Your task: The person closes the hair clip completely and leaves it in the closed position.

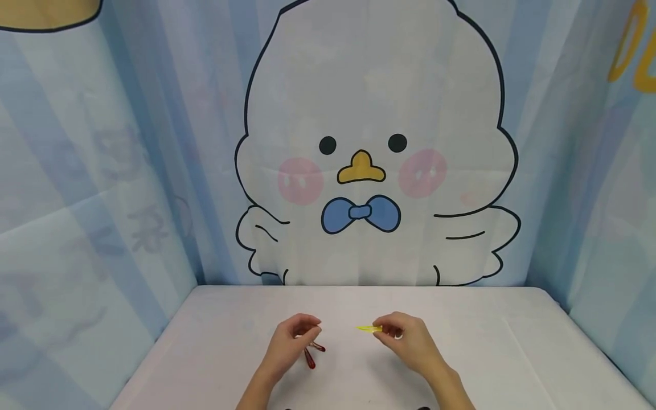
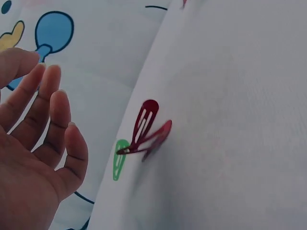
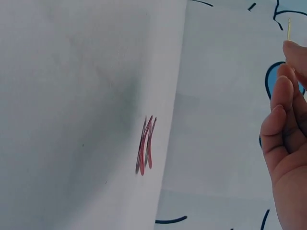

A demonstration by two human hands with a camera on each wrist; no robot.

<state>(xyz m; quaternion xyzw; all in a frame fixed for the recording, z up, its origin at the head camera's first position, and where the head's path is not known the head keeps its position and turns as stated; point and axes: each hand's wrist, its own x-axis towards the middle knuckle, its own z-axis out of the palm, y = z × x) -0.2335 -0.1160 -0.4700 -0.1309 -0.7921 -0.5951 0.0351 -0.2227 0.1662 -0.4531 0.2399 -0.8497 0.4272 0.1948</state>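
My right hand (image 1: 407, 341) pinches a slim yellow hair clip (image 1: 366, 328) by one end, its free end pointing left. The same clip (image 3: 289, 29) shows edge-on above the thumb in the right wrist view. My left hand (image 1: 292, 344) is over the dark red snap hair clips (image 1: 310, 359), its fingers loosely bent with nothing seen between them in the left wrist view. There, the dark red clips (image 2: 145, 122) lie splayed and overlap a green hair clip (image 2: 120, 163). In the head view my left hand hides the green clip.
The white table (image 1: 461, 319) reaches to a curtain (image 1: 369, 250) printed with a cartoon bird at the back. Side curtains (image 1: 92, 228) stand along both flanks. More dark red clips (image 3: 146, 146) show on edge near the table's border in the right wrist view.
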